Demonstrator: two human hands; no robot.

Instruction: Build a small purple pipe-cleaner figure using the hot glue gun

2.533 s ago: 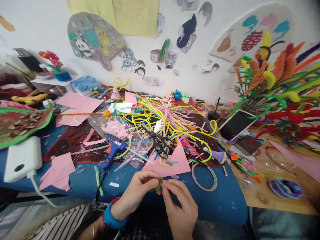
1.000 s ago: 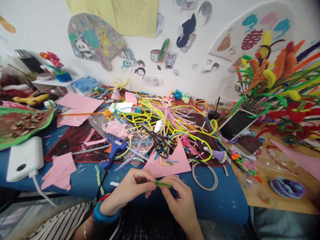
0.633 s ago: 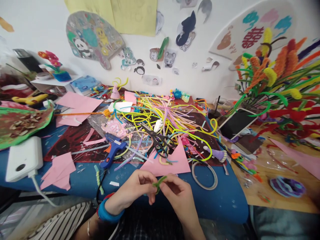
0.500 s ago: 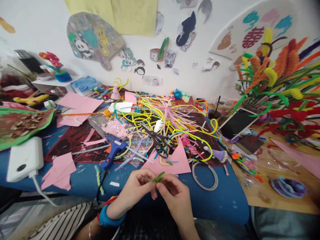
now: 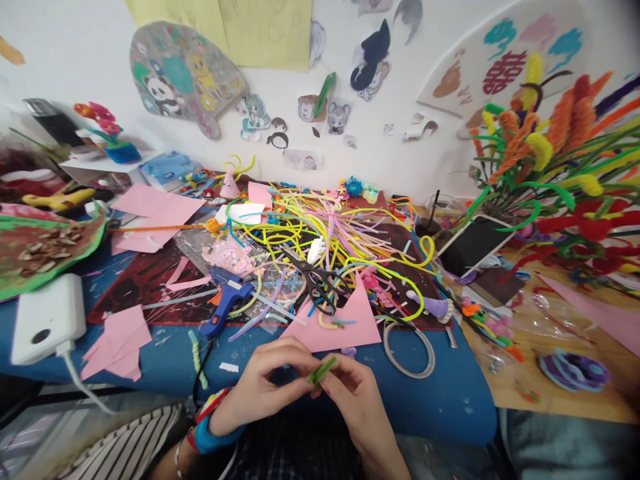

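A short green pipe cleaner piece (image 5: pixel 321 371) is pinched between my two hands just off the table's front edge. My left hand (image 5: pixel 275 377) closes thumb and fingertips on its left end, and my right hand (image 5: pixel 350 390) grips the other end from the right. Fingertips partly cover the piece, so its full shape is hidden. Just beyond the hands lie a pink paper sheet (image 5: pixel 305 333) with a cut-out edge and black-handled scissors (image 5: pixel 320 287). A roll of pale tape (image 5: pixel 409 348) rests to the right.
Loose yellow and purple pipe cleaners (image 5: pixel 300 227) heap across the table's middle. A blue glue gun (image 5: pixel 225 300) lies left of the scissors. At far left sits a white power bank (image 5: pixel 47 320) with a cable. A phone (image 5: pixel 473 247) leans before pipe-cleaner flowers (image 5: pixel 545 140) on the right.
The green piece has turned between my fingers and now slants up to the right. My left wrist has rotated slightly, and both hands have closed in around the piece.
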